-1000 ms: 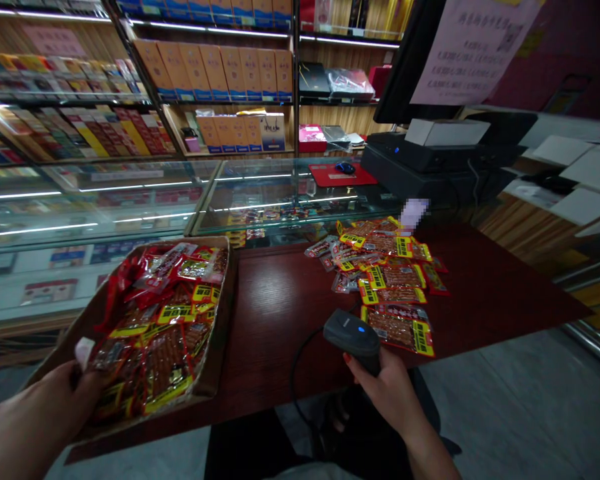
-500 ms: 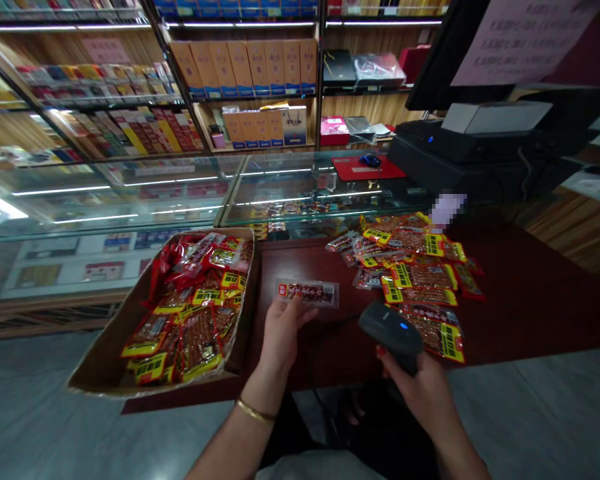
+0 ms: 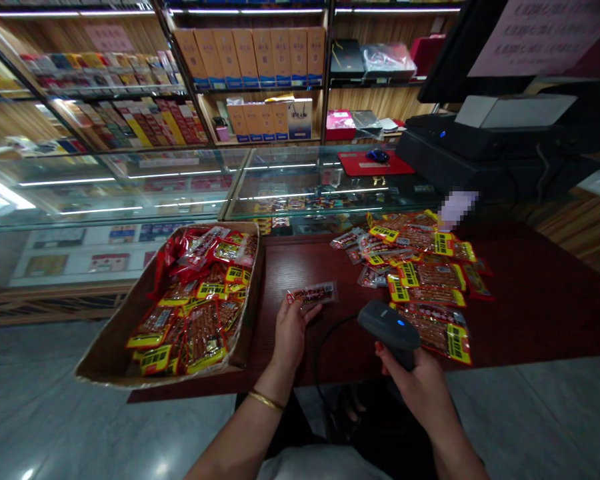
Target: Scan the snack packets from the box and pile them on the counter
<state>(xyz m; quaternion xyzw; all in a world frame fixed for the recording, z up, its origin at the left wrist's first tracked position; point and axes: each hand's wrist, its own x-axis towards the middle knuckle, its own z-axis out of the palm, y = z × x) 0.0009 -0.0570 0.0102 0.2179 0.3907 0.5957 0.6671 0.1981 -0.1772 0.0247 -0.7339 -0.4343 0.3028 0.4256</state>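
Note:
My left hand (image 3: 291, 328) grips the left end of a small clear snack packet (image 3: 316, 293) with dark contents and a red label, just over the dark red wooden counter (image 3: 300, 257). In my right hand (image 3: 420, 377) is a dark grey barcode scanner (image 3: 389, 328) with a lit blue light, its head pointing left toward the packet. Left of my left hand stands a cardboard box (image 3: 247, 327) holding many red and yellow snack packets (image 3: 205, 333). Beyond the scanner, a pile of similar packets (image 3: 425, 275) lies on the counter.
A glass display case (image 3: 180, 187) runs behind the counter. On it are a red mouse pad (image 3: 353, 165) and a blue-lit mouse (image 3: 377, 155). A monitor (image 3: 445, 60) and black machine (image 3: 480, 150) stand at right. The scanner's cable (image 3: 320, 350) hangs over the counter's front edge.
My left hand has closed on the packet and tilted it up at its right end, shifting slightly right. The scanner has stayed nearly in place. The whole view has shifted a little.

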